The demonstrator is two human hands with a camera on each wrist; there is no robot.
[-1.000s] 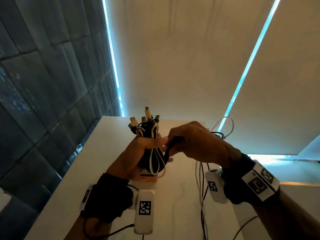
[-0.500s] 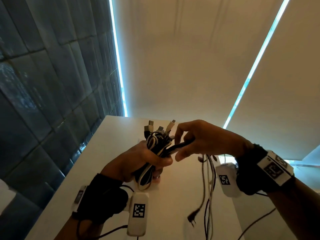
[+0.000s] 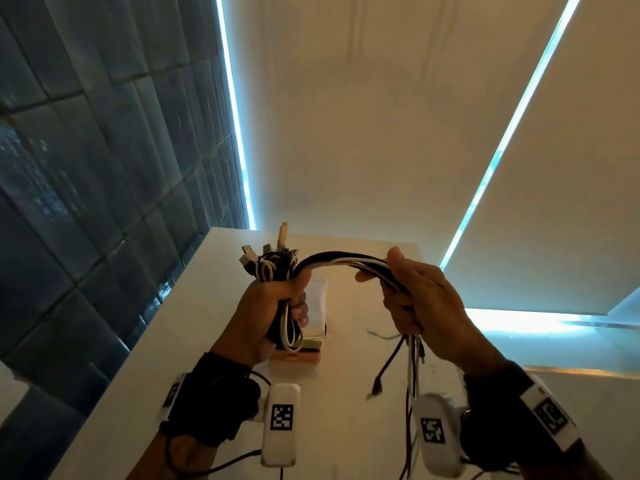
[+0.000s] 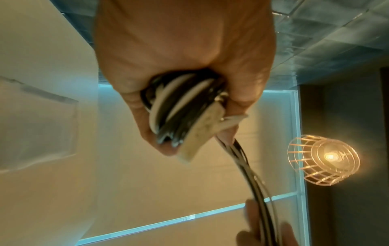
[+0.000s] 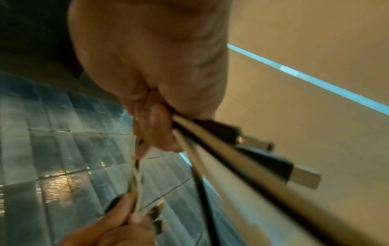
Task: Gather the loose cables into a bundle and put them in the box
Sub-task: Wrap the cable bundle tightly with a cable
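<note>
The left hand (image 3: 266, 306) grips the coiled cable bundle (image 3: 273, 268) above the white worktop (image 3: 346, 393). The right hand (image 3: 419, 299) clasps its black and white strands (image 3: 343, 259), whose loose ends (image 3: 384, 368) dangle over bare worktop near the right edge.

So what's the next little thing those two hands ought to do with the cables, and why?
Probably the right hand should swing its span of strands back over the coil that the left hand grips, laying on one more loop. The free ends dangle loose below the right hand, so the bundle isn't yet finished.
</note>
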